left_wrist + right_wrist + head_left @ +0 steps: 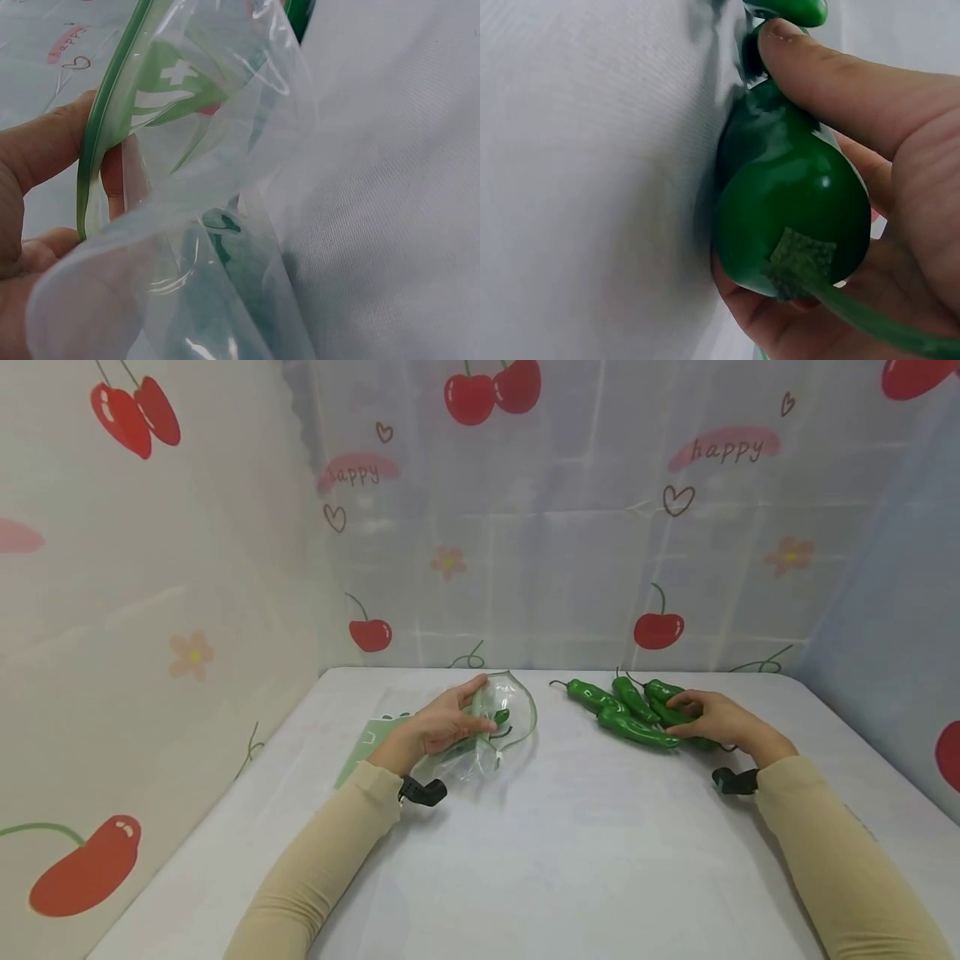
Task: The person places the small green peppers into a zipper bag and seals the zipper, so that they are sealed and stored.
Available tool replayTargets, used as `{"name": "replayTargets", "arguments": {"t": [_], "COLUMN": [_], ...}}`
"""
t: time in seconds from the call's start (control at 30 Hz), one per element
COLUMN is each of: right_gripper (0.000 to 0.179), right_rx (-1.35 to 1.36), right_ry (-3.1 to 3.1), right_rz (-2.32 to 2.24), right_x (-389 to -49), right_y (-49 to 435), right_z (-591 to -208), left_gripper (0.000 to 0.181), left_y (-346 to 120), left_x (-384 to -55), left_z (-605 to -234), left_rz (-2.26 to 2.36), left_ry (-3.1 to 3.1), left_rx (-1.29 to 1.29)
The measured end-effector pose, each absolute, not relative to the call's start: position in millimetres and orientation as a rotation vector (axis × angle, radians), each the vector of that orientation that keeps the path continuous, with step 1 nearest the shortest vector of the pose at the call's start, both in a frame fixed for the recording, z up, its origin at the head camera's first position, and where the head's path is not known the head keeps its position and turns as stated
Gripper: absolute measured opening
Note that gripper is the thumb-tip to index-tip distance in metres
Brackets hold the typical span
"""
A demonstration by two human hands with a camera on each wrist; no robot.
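My left hand (450, 718) holds a clear zip bag (516, 697) by its green-edged rim, with the mouth spread toward the right. Inside the bag, green peppers (501, 717) show through the plastic; how many is unclear. Over at the pile, my right hand (716, 718) grips a green pepper (795, 187), thumb on one side and fingers curled round the other. The right wrist view shows its stem pointing toward the camera. Several more glossy green peppers (633, 727) lie against each other just left of that hand.
A light green printed sheet or bag (363, 747) lies left of the zip bag, partly covered by the left arm. Both hands work over a white table (555, 852). Curtains with cherry prints (555, 552) stand behind and at both sides.
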State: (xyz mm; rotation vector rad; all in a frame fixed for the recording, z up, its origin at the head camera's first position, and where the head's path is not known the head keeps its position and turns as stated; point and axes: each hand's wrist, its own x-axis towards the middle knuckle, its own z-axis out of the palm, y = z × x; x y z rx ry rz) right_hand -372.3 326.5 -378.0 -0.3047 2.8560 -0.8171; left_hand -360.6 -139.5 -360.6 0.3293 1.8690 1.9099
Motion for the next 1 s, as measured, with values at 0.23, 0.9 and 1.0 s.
{"name": "replayTargets", "arguments": {"t": [0.23,0.9,1.0], "right_gripper": [0.074,0.079,0.078], "right_rx": [-0.317,-0.244,-0.236], "right_ry": [2.848,2.919,2.922], "right_rz": [-0.751,-0.719,-0.734], "right_x": [-373.1,-369.5,-367.8], "right_y": [330.4,331.9,332.2], "right_z": [-375.6,-365.3,-363.4], "left_gripper": [0.107,0.106,0.106], "left_y": [-139.5,-138.7,-138.8], "left_x": [-360.9,-361.8,-361.4], "left_z": [-361.3,-359.6,-360.7], "left_rz": [1.904,1.906,1.903], "left_ry": [1.886,1.891,1.887], "left_rx": [0.327,0.323,0.32]}}
